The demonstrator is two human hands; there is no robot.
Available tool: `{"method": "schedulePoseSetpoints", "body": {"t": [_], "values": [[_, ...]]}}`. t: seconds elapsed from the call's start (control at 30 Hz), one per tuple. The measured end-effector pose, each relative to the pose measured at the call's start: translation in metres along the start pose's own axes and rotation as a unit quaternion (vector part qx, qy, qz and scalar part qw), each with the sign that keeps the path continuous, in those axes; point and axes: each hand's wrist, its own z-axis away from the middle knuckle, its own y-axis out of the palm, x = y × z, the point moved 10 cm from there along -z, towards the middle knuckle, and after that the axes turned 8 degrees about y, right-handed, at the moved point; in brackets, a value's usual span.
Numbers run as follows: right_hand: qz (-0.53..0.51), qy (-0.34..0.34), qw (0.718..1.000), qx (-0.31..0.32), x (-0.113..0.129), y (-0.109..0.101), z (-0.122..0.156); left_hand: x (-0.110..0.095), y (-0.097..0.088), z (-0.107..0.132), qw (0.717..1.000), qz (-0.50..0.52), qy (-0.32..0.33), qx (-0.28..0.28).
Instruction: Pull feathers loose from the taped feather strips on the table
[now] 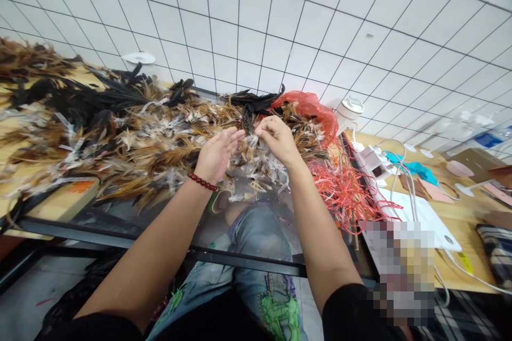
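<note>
Over a broad heap of brown, white and black feathers (160,144), my left hand (220,154) is held with its fingers stretched out and together, the palm facing right. It wears a dark red bead bracelet (202,181). My right hand (278,138) is closed in a pinch on a small dark feather (248,121) with pale fluff at its base. That feather stands upright between the two hands, near the left fingertips. Exactly where the right fingers grip it is partly hidden. Several loose white and tan feathers (260,170) lie below the hands on the dark tabletop.
A red plastic bag (308,109) lies behind my right hand. Tangled red strings (340,192) spread along the table's right side. Beyond them are a white lidded container (350,112), a white device with cables (374,162) and a white flat panel (424,218). A tiled wall (256,21) bounds the back.
</note>
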Motion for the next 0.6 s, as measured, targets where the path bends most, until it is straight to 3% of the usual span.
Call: {"method": "schedulePoseSetpoints", "body": {"t": [0.07, 0.17, 0.23, 0.37, 0.47, 0.6], "values": [[-0.011, 0.01, 1.0, 0.012, -0.007, -0.007, -0.001, 0.0, -0.004, -0.002, 1.0, 0.018, -0.013, -0.02], [-0.03, 0.005, 0.998, 0.053, -0.007, -0.001, 0.0, -0.012, -0.007, 0.0, 0.997, -0.042, 0.042, -0.042], [-0.034, -0.001, 0.997, 0.073, -0.004, 0.011, 0.001, -0.011, 0.005, 0.003, 0.997, -0.066, 0.044, 0.005], [-0.041, -0.008, 0.995, 0.094, 0.002, 0.032, 0.003, 0.009, 0.034, 0.018, 0.99, -0.025, -0.067, 0.124], [-0.051, -0.009, 0.996, 0.08, -0.001, 0.032, 0.003, 0.014, 0.039, 0.023, 0.984, 0.009, -0.104, 0.147], [-0.046, -0.007, 0.997, 0.064, -0.004, 0.025, 0.001, 0.014, 0.033, 0.019, 0.988, -0.008, -0.088, 0.127]]}}
